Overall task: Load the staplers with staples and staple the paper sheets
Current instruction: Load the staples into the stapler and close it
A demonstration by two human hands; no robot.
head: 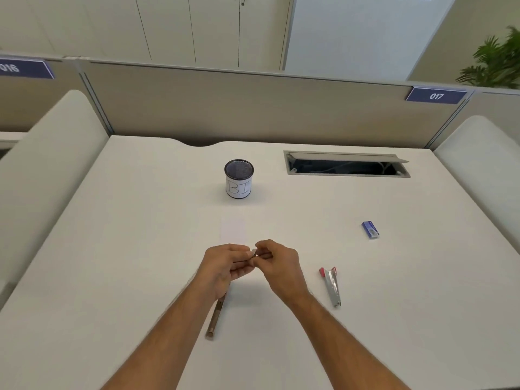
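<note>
My left hand grips an opened metal stapler, whose long end sticks out below the palm toward me. My right hand meets it at the stapler's front and pinches a small strip of staples between thumb and fingers. A second stapler, silver with red ends, lies open on the desk to the right of my hands. A blue staple box lies further right. A faint white paper sheet lies flat just beyond my hands.
A mesh pen cup with a white label stands at the desk's middle back. An open cable slot sits at the back right. Grey partitions and white side panels enclose the white desk.
</note>
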